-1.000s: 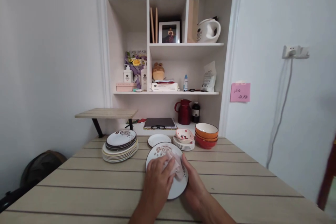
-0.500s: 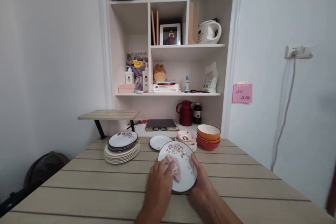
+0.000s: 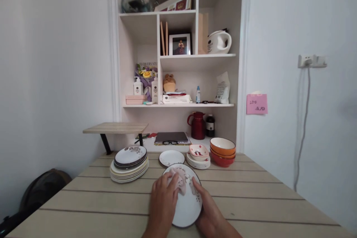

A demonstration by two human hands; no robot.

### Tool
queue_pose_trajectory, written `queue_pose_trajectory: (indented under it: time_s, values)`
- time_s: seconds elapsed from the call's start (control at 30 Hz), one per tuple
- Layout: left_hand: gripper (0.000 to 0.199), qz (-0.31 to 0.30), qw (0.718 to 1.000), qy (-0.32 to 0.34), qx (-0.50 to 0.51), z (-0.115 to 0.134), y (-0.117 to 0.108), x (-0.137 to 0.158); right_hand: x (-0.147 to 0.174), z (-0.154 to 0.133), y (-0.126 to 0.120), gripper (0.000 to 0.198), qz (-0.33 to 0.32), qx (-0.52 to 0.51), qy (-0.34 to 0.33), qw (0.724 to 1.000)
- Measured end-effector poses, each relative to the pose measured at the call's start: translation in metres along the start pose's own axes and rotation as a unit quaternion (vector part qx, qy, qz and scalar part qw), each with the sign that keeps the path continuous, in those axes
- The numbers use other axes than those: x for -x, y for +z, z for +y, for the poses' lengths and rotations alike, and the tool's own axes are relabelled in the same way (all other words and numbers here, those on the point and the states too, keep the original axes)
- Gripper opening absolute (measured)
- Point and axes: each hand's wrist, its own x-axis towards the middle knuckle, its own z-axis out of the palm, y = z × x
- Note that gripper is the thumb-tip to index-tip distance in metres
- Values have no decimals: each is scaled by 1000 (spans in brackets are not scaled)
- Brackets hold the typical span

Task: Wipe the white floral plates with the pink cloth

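Note:
A white plate [image 3: 186, 210] with a dark rim and brown flower pattern is tilted toward me above the front of the table. My right hand [image 3: 209, 208] grips its right edge, thumb on the face and the fingers hidden behind. Pressed to the plate's upper left face is a pale pink cloth [image 3: 180, 182], bunched under the fingers of my left hand [image 3: 163, 197]. Just behind lies another flower-patterned plate [image 3: 171, 158], flat on the table and partly covered by the held one.
At the left stands a stack of plates [image 3: 129, 169], near a small raised wooden shelf [image 3: 115, 128]. Small dishes [image 3: 198, 160] and stacked orange and red bowls [image 3: 222, 152] sit at the back right. Behind them, a red jug [image 3: 198, 126] and a closed laptop [image 3: 171, 137] rest in the shelving.
The held plate has come lower and turned, its flowers now toward the upper right. My left hand and the cloth have shifted to its upper left. The whole view has tilted up slightly.

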Motion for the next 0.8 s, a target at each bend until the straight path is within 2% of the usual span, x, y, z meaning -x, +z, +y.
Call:
queue_pose_trajectory:
  time_s: [0.1, 0.27, 0.47, 0.67, 0.8]
  values:
    - [48, 18, 1000, -25, -5, -3, 6, -1, -5, -2, -6, 50, -14, -4, 20, 1000]
    - [43, 34, 999, 7, -5, -2, 18, 1, -11, -6, -13, 49, -67, -17, 39, 997]
    - [45, 38, 997, 68, -27, -5, 25, 2, -11, -5, -12, 49, -65, -13, 14, 998]
    - [49, 33, 997, 68, -35, -9, 24, 0, -16, -2, -11, 50, -71, -22, 28, 997]
    - [46, 51, 994, 80, -46, -11, 28, -2, -22, 0, -13, 54, -86, -7, 41, 995]
